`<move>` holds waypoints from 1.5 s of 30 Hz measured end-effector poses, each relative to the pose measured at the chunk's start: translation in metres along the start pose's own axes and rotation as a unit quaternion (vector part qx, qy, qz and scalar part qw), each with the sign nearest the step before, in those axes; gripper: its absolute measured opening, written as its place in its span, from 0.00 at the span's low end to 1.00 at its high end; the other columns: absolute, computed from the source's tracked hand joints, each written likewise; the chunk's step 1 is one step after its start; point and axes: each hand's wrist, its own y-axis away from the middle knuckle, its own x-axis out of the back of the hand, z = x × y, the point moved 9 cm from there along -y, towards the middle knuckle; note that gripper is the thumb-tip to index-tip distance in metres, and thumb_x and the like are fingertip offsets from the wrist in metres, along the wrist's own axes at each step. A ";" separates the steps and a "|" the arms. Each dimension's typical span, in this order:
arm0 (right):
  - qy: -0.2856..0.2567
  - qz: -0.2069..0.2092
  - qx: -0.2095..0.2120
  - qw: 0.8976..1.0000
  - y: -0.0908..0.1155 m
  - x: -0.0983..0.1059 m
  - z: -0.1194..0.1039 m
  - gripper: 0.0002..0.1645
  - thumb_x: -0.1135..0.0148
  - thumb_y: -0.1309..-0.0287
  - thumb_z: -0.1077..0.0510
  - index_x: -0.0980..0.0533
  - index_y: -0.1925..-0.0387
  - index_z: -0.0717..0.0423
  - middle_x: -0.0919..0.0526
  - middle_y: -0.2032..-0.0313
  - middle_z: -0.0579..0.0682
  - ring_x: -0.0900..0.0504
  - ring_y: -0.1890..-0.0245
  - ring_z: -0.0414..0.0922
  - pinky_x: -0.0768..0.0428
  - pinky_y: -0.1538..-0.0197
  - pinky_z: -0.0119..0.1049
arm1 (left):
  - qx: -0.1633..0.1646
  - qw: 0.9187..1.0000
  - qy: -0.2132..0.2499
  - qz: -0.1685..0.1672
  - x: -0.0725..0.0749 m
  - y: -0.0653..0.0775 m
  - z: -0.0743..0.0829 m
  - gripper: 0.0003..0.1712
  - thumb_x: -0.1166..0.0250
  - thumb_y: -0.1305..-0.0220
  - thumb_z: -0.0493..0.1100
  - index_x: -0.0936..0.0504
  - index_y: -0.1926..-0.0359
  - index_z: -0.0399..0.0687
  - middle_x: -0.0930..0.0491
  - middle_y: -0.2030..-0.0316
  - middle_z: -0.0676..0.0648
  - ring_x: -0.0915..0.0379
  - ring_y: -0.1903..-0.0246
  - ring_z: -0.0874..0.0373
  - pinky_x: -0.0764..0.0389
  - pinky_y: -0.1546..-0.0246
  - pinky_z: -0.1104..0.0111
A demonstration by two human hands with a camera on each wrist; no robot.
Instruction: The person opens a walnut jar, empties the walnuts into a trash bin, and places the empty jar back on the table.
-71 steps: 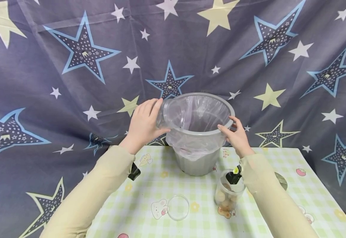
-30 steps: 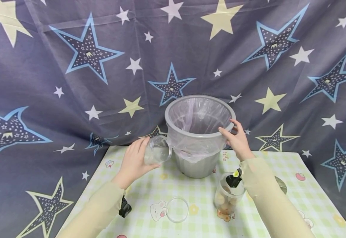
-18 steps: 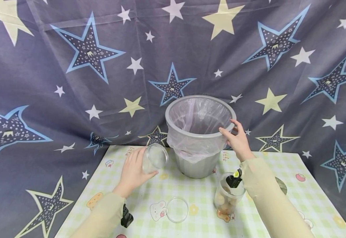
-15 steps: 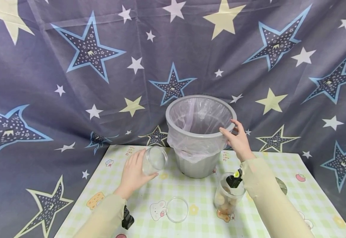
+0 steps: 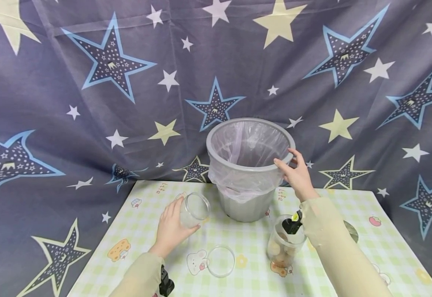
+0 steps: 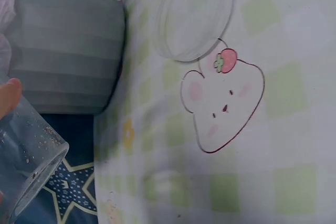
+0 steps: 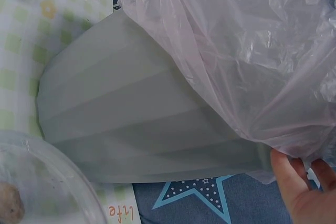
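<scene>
My left hand [image 5: 172, 227] grips a clear plastic jar [image 5: 194, 209] from its left side, its mouth tipped up and toward the right in the head view. Up close, the left wrist view shows small brown crumbs clinging inside the jar [image 6: 34, 150]. A grey trash can [image 5: 243, 206], lined with a thin translucent bag [image 5: 247, 185], stands at the back of the table. On its right rim my right hand [image 5: 295, 173] pinches the edge, thumb in front and fingers behind. The bag hangs folded over the outside of the can, as the right wrist view [image 7: 247, 61] shows.
A second clear jar [image 5: 284, 247] with several brown, round pieces stands under my right forearm. Left of it lies a clear round lid [image 5: 221, 261]. A dark green round thing [image 5: 351, 232] shows partly behind the right sleeve. A starry curtain [image 5: 216, 53] hangs behind the checked table [image 5: 253, 284].
My left hand has drawn the jar from the trash can's left rim down and toward me, low over the table, and turned its mouth more upward. My right hand stays on the rim.
</scene>
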 end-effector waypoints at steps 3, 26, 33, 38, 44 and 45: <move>0.001 0.000 0.000 1.000 0.000 -0.001 0.000 0.47 0.41 0.40 0.47 0.54 0.27 0.44 0.51 0.31 0.63 0.39 0.36 0.57 0.35 0.34 0.54 | 0.014 1.000 0.009 -0.004 -0.004 0.004 -0.005 0.62 0.19 0.73 0.55 0.37 0.35 0.38 0.29 0.43 0.36 0.33 0.44 0.40 0.32 0.43 0.44; 0.002 0.001 0.000 1.000 0.000 0.000 0.002 0.47 0.41 0.40 0.45 0.55 0.26 0.41 0.51 0.31 0.62 0.39 0.36 0.57 0.35 0.34 0.54 | 0.159 0.981 0.090 -0.067 -0.051 0.023 -0.040 0.62 0.20 0.68 0.55 0.40 0.33 0.41 0.31 0.40 0.38 0.32 0.42 0.41 0.27 0.44 0.46; 0.004 0.003 -0.002 1.000 -0.001 0.001 0.001 0.47 0.41 0.40 0.45 0.54 0.27 0.41 0.51 0.31 0.62 0.38 0.37 0.57 0.35 0.34 0.53 | 0.185 0.974 0.116 -0.068 -0.061 0.021 -0.051 0.61 0.21 0.65 0.55 0.43 0.33 0.38 0.31 0.43 0.35 0.32 0.43 0.40 0.28 0.44 0.46; 0.006 0.003 0.001 1.000 -0.001 0.001 0.001 0.47 0.41 0.40 0.45 0.54 0.27 0.41 0.51 0.31 0.62 0.38 0.37 0.57 0.34 0.34 0.53 | 0.211 0.965 0.136 -0.071 -0.066 0.020 -0.058 0.63 0.20 0.65 0.55 0.44 0.32 0.37 0.31 0.43 0.34 0.32 0.43 0.39 0.29 0.43 0.47; 0.008 0.005 0.000 1.000 -0.002 0.000 0.002 0.47 0.41 0.40 0.46 0.54 0.27 0.41 0.50 0.31 0.61 0.37 0.37 0.57 0.34 0.34 0.54 | 0.223 0.964 0.137 -0.055 -0.069 0.018 -0.067 0.64 0.20 0.67 0.55 0.45 0.32 0.37 0.33 0.43 0.33 0.33 0.44 0.38 0.29 0.43 0.46; 0.007 0.005 -0.001 1.000 -0.002 0.000 0.003 0.46 0.40 0.40 0.46 0.53 0.27 0.41 0.50 0.31 0.61 0.37 0.37 0.57 0.34 0.35 0.54 | 0.226 0.963 0.140 -0.051 -0.069 0.018 -0.069 0.65 0.19 0.67 0.55 0.45 0.32 0.37 0.33 0.43 0.32 0.33 0.43 0.37 0.30 0.43 0.46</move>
